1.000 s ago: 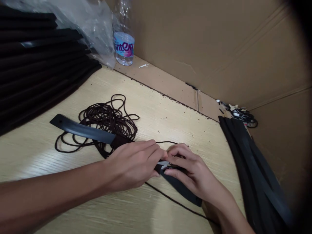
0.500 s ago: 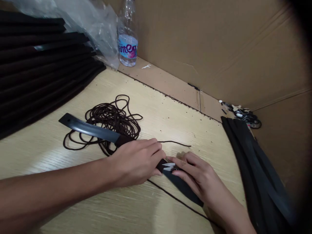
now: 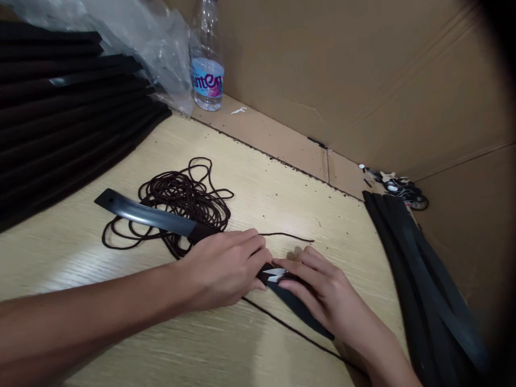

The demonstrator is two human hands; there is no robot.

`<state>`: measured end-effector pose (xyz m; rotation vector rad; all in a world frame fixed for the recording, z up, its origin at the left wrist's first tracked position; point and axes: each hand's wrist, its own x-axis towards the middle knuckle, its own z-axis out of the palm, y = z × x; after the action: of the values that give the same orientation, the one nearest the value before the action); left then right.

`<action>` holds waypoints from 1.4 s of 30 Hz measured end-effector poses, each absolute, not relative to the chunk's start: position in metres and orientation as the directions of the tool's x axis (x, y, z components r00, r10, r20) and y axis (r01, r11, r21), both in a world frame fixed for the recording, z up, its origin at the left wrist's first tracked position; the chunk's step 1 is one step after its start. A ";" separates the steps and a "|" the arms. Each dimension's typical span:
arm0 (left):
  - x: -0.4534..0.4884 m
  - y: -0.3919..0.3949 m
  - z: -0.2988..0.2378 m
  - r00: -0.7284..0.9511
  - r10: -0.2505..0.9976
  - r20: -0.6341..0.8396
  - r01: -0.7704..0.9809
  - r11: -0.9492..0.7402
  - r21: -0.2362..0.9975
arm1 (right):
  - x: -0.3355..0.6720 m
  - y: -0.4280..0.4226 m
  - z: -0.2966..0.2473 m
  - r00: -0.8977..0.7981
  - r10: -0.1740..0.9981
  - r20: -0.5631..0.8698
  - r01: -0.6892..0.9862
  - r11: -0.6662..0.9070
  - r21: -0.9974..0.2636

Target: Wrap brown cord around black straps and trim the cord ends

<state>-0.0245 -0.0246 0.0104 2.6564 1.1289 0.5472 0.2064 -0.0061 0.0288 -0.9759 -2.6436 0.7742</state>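
Along the left lies a stack of black strips, smooth and springy-looking, likely to slide on one another and best lifted by their ends. A loose black strip rests on the pale wood table across a coil of dark brown cord, which looks soft and apt to snag. Behind them stand a plastic bag and a water bottle. The left hand curls, fingers together, at the handle of small snips, light things best held by that black handle. The right hand lies over their blades and a second black strip, fingers pressed close; whether either hand pinches the snips, I cannot tell. Table stretches up to a cardboard wall, and a bundle of black strips edges the right.
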 end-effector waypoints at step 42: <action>-0.025 -0.023 0.013 0.635 0.741 0.218 0.663 -0.668 0.338 | 0.190 -0.011 0.027 -0.729 0.675 0.114 0.515 0.651 -0.558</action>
<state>-0.0255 -0.0229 0.0127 2.6310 1.1479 0.5014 0.1900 -0.0110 0.0265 -0.9509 -2.5597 0.7249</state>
